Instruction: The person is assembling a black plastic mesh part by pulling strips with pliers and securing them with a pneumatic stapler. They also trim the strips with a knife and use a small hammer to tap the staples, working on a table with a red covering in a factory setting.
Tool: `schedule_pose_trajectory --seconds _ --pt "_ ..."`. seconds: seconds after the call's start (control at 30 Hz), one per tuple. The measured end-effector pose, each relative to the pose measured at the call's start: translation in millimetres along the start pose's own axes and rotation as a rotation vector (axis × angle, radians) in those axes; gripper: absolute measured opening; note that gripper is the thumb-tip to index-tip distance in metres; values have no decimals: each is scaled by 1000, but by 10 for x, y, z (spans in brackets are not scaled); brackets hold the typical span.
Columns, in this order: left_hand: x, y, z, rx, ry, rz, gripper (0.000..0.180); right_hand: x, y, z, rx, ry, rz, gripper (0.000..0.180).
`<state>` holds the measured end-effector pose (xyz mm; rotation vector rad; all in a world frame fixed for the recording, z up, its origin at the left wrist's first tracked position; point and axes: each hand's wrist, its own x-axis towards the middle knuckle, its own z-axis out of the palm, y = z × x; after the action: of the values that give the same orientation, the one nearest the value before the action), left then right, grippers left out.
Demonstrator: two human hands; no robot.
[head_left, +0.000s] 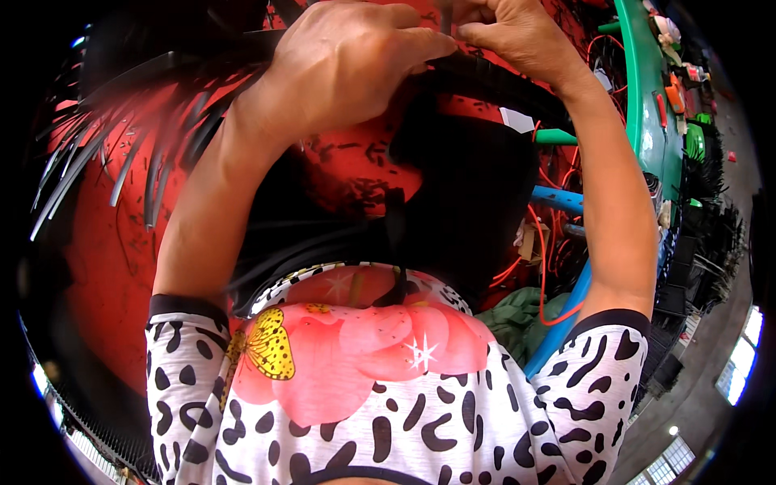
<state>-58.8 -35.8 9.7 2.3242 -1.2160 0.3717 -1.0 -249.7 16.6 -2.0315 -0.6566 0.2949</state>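
My left hand (343, 69) is at the top of the view, closed, its thumb stretched toward my right hand. My right hand (517, 32) is closed in a pinch just across from it. A thin dark strip (446, 18) shows in the small gap between my fingertips; its upper end is cut off by the view's edge. Beneath both hands runs a long black piece (493, 77), whose kind I cannot make out. Many narrow black strips (162, 81) fan out to the left beyond my left wrist, their tips loose and slightly blurred.
Black scraps (347, 174) litter the red floor (113, 307). On the right stands a green-edged table (634, 73) bearing tools and small items. Below it are a blue frame bar (558, 196), red cables (543, 267) and a crumpled green cloth (525, 323).
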Motion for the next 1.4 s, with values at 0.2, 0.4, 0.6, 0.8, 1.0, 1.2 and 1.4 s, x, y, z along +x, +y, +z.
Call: schedule_pose_trajectory --seconds 0.2,0.4,0.6,0.8,1.0,1.2,1.4 --pt "-3 -69 39 -2 85 44 29 101 27 -79 -657 -120 -461 20" --pt "19 -109 15 -67 76 65 35 181 -21 10 187 -29 200 12" --pt "48 -136 7 -86 79 82 34 189 60 93 427 -23 353 15" --pt "38 -94 -32 -104 76 63 33 177 85 104 299 -142 325 21" --pt "44 -134 4 -165 129 99 31 171 89 64 555 -289 462 26" --pt "50 -136 -25 -107 7 -4 29 150 -8 49 345 -488 371 30" --pt "101 -125 -99 -135 24 -36 24 -256 -188 162 -315 374 -395 28"
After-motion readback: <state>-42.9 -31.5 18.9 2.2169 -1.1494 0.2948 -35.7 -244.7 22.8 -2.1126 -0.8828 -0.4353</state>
